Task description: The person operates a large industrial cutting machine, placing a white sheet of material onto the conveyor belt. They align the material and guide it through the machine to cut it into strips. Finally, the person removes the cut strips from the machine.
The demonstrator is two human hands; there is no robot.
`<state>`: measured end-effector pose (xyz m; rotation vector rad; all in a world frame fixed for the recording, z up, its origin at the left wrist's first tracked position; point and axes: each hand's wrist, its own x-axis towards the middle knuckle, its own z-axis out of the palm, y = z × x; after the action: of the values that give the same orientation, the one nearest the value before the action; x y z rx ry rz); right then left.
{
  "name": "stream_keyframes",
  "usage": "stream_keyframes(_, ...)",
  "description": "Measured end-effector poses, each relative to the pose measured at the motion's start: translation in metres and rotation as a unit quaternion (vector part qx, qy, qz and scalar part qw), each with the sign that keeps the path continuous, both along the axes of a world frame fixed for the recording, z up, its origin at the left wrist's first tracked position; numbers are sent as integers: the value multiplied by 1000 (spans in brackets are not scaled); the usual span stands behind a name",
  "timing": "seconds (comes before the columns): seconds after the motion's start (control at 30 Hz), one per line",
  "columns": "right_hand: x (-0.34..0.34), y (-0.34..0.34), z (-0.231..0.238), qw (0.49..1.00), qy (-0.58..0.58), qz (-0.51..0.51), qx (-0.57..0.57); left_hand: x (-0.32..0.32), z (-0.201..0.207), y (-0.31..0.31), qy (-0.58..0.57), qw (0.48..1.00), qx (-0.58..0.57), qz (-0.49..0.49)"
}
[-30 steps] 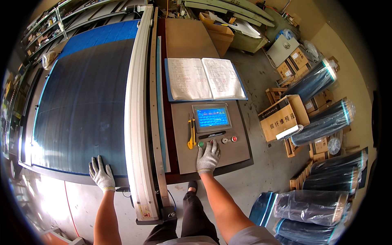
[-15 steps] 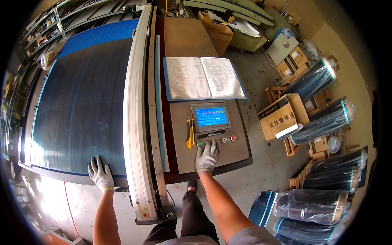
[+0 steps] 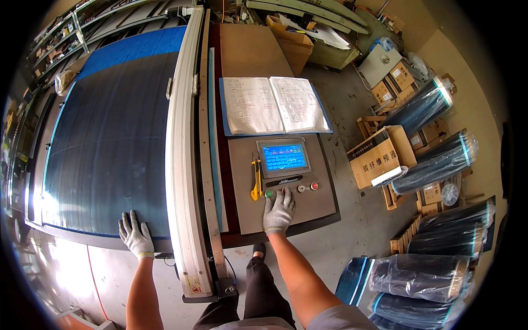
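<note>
Head view, dark sheet (image 3: pixel 110 143) under left hand (image 3: pixel 136 237)

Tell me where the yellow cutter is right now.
In the head view, the yellow cutter lies near the middle, on the control panel right of the white beam, immediately left of the lit touchscreen.

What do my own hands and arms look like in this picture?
Your left hand and right hand each wear a pale grey-white knitted glove that covers the fingers, with a thin yellowish edge at the wrist. The forearms are uncovered. A grey short sleeve shows on the right upper arm; none is visible on the left.
</note>
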<state>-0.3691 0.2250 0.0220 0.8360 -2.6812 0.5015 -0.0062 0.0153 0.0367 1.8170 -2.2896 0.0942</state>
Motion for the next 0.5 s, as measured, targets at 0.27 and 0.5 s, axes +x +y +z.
stream_keyframes(0.27,-1,1,-2,1000,-18,0,9,-2,1,1,2,1000,6,4)
stream_keyframes(0.5,0,0,-1,1000,-23,-2,13,-1,0,1,-4,1000,6,6)
